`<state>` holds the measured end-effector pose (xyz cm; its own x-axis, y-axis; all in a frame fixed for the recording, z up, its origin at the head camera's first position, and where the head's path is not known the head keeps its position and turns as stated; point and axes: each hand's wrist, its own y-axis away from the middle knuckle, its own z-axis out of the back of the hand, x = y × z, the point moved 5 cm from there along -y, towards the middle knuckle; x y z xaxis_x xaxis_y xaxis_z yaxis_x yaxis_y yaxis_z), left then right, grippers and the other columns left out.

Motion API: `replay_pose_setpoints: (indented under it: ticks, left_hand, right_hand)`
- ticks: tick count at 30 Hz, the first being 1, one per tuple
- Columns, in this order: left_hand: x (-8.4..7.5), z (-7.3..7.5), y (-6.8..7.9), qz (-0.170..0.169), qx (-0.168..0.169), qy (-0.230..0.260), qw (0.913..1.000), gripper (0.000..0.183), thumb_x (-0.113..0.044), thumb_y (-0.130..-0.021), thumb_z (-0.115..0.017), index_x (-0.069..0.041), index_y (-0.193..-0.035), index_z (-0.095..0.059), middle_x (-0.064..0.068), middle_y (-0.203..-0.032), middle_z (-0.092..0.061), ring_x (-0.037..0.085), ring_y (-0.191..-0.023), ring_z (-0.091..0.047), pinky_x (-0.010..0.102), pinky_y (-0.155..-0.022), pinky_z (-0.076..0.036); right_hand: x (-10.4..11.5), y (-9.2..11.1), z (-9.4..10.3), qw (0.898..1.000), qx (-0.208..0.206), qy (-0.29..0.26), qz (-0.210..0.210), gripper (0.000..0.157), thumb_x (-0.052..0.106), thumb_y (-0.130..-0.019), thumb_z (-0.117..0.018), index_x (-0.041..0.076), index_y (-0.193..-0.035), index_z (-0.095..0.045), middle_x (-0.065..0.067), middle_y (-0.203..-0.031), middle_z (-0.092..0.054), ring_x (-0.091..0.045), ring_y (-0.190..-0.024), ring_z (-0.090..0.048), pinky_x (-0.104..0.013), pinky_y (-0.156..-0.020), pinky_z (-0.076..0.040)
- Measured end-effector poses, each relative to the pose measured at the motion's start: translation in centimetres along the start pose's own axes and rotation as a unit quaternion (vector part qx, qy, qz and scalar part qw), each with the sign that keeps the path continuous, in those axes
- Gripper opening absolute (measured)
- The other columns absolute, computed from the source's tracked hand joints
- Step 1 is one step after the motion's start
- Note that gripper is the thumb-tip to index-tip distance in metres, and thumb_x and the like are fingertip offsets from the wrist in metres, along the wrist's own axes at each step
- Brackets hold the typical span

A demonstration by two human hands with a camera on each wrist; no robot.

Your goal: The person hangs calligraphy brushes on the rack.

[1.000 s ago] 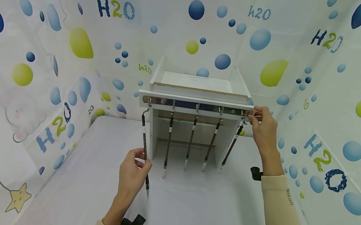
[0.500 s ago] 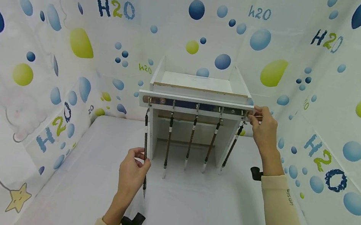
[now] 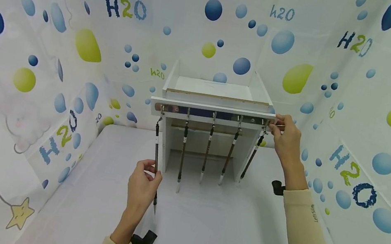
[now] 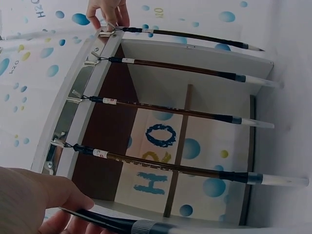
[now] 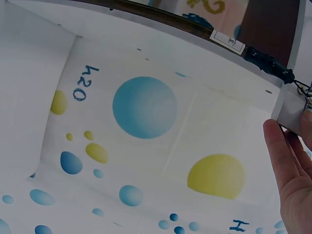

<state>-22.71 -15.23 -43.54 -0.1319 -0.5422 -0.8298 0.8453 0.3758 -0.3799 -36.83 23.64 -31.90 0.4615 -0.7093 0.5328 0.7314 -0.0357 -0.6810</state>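
Observation:
In the head view, my left hand [image 3: 143, 187] pinches the lower shaft of the leftmost calligraphy brush [image 3: 157, 148] between thumb and fingers. This brush slants slightly, its cord loop up by the left-end hook [image 3: 162, 109]; whether the loop sits on the hook is too small to tell. My right hand [image 3: 286, 137] pinches the right end of the white shelf's front rail [image 3: 214, 121], thumb in front, as the right wrist view also shows. Several other brushes, among them a brown-shafted brush [image 4: 161, 110], hang tip down from the metal hook strip [image 3: 200, 113].
The white wooden shelf [image 3: 217, 101] has a tray-like top and an open lower bay. It stands on a white-covered table [image 3: 202, 231] against a bubble-printed backdrop [image 3: 190, 25]. Black mounts [image 3: 143, 240] are strapped at both wrists.
The leftmost brush has come closer to upright, its tip shifting left with a small movement of my left hand. My right hand stays at the rail's end.

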Motion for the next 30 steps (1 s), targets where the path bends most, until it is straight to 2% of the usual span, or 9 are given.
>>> replay_pose_setpoints:
  ticks: [9,16,30]
  left_hand:
    - [0.0,-0.05,-0.14,0.006,0.003,-0.002,1.0,0.033,-0.007,-0.087,-0.067,-0.003,-0.119,-0.06,0.01,-0.093,-0.067,0.014,-0.067,-0.055,0.021,-0.053,-0.042]
    - [-0.04,-0.12,-0.51,0.007,0.009,-0.004,0.9999,0.033,-0.005,-0.087,-0.065,-0.003,-0.119,-0.061,0.011,-0.093,-0.067,0.009,-0.065,-0.053,0.02,-0.052,-0.04]
    - [-0.59,0.06,-0.54,0.002,0.0,0.006,1.0,0.031,-0.006,-0.086,-0.067,-0.003,-0.117,-0.061,0.01,-0.091,-0.065,0.014,-0.066,-0.054,0.022,-0.053,-0.042]
  right_hand:
    - [-0.08,0.05,0.06,1.0,0.0,-0.001,0.001,0.031,0.007,-0.097,-0.062,-0.002,-0.126,-0.054,-0.024,-0.116,-0.068,-0.039,-0.101,-0.071,-0.047,-0.084,-0.059]
    - [-0.18,0.0,-0.02,1.0,0.0,0.0,0.001,0.032,0.007,-0.097,-0.062,-0.002,-0.126,-0.054,-0.024,-0.116,-0.068,-0.039,-0.101,-0.071,-0.047,-0.084,-0.059]
    - [-0.21,-0.09,-0.14,1.0,-0.001,0.001,-0.001,0.032,0.008,-0.097,-0.062,-0.001,-0.126,-0.055,-0.024,-0.115,-0.069,-0.038,-0.1,-0.071,-0.047,-0.085,-0.059]
